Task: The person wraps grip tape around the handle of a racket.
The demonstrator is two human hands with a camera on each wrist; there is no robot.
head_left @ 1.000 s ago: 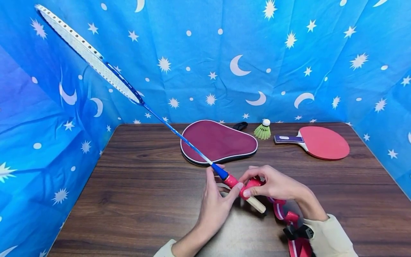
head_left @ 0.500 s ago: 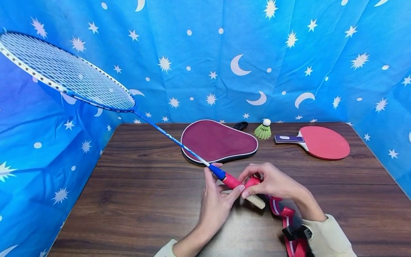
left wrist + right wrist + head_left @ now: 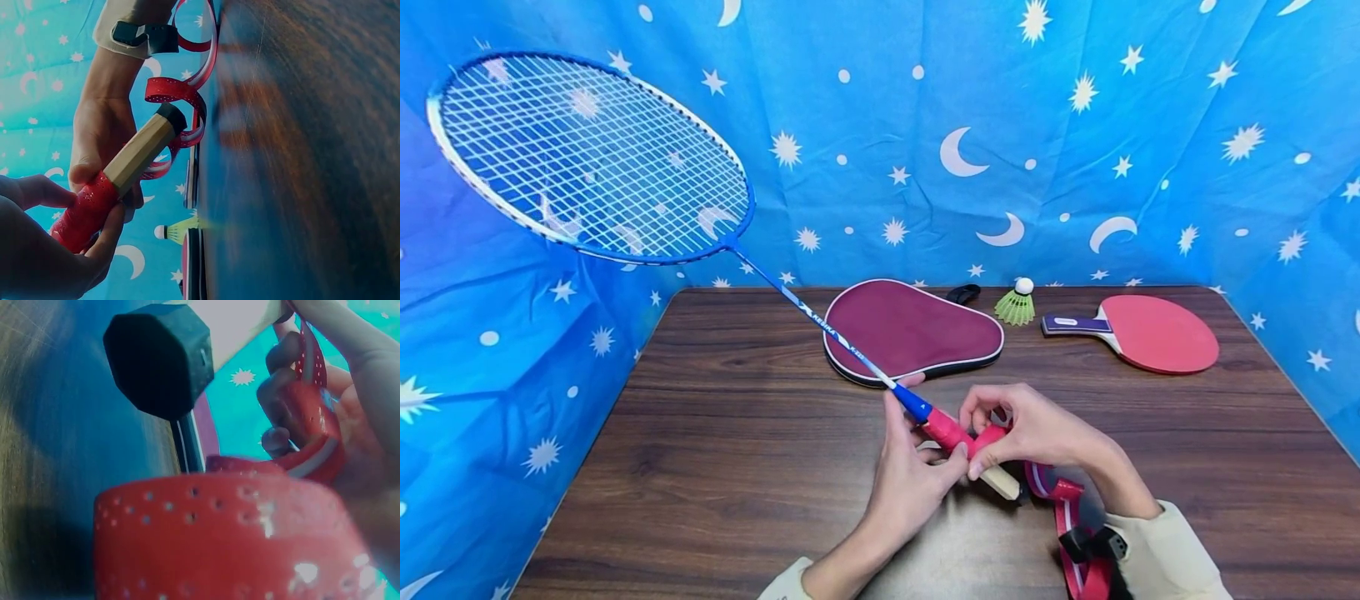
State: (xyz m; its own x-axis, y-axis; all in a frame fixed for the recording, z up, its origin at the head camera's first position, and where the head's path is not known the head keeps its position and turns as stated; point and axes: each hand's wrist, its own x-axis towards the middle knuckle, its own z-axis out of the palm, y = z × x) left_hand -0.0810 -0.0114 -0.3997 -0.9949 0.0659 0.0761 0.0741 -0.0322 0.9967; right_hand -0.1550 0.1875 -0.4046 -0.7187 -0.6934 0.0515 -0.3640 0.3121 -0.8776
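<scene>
A blue and white badminton racket (image 3: 775, 287) slants up to the left, its head raised before the backdrop. My left hand (image 3: 906, 479) holds it at the handle, fingers and thumb around the red-wrapped part. Red perforated grip tape (image 3: 87, 209) covers the upper handle; below it the bare wooden end (image 3: 142, 151) shows, with a black butt cap (image 3: 159, 359). My right hand (image 3: 1037, 429) pinches the tape where it meets the handle. The loose tape (image 3: 1067, 508) hangs in curls below the right wrist, fills the foreground of the right wrist view and passes through the curled fingers.
Behind the hands lies a maroon paddle case (image 3: 910, 329) with white piping. A yellow shuttlecock (image 3: 1017, 304) stands beside it, cork up. Farther right is a red table tennis paddle (image 3: 1157, 333). The dark wooden table (image 3: 715, 450) meets a blue star-patterned cloth (image 3: 850, 192).
The racket has rolled about its shaft, so its strung face, first nearly edge-on, now shows broadly. The tape's wrap has turned with the handle. Both hands stay almost in place.
</scene>
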